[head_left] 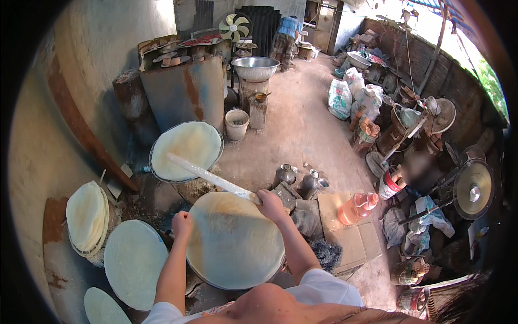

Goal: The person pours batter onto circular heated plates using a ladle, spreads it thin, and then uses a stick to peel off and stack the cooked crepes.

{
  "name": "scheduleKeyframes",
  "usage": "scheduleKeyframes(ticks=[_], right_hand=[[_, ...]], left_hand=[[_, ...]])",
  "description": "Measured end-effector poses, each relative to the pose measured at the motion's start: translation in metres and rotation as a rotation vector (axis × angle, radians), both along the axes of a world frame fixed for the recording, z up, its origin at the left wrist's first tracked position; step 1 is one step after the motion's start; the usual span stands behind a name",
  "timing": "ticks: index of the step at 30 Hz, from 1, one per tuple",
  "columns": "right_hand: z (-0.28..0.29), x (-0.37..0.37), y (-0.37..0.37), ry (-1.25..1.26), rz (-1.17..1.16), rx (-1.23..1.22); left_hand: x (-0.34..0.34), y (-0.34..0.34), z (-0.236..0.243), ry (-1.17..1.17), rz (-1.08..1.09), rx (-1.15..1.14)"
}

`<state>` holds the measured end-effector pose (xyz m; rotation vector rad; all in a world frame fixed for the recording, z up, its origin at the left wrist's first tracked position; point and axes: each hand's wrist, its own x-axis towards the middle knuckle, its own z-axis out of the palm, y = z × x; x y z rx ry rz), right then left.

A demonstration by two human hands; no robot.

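Note:
My right hand is closed round the near end of a long, flat, pale stick. The stick slants up to the left, and its far tip lies over a round, pale-topped tray with a yellowish stain. Below my hands is a wide, round, pale surface, browned near its far edge. At that surface's upper left rim my left hand is held in a fist; what its fingers hold, if anything, is hidden. To the left are a large pale disc and a stack of thin round sheets.
Metal jugs, a cardboard sheet and a pink plastic jug are to the right. Farther off are a white bucket, a metal basin, a fan and filled sacks. Another person bends over at the back.

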<state>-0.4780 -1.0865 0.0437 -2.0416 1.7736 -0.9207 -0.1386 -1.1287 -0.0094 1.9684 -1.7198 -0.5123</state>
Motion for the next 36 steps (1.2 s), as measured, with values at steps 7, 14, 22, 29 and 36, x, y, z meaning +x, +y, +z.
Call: scheduleKeyframes(ticks=[7, 14, 22, 29, 36], right_hand=[[0.015, -0.003, 0.029, 0.0, -0.022, -0.144], [0.101, 0.007, 0.077, -0.286, 0.006, -0.112], [0.145, 0.019, 0.002, -0.446, 0.193, -0.034], [0.205, 0.074, -0.187, -0.539, 0.086, -0.271], [0.079, 0.094, -0.264, -0.985, 0.17, 0.095]], left_hand=[[0.006, 0.022, 0.005, 0.292, -0.027, -0.325], [0.022, 0.09, 0.066, 0.624, -0.064, -0.482], [0.068, 0.047, 0.131, 0.706, -0.103, -0.437], [0.112, -0.07, 0.299, 0.159, -0.353, -1.068], [0.126, -0.152, 0.155, -0.337, -0.248, -1.014]])
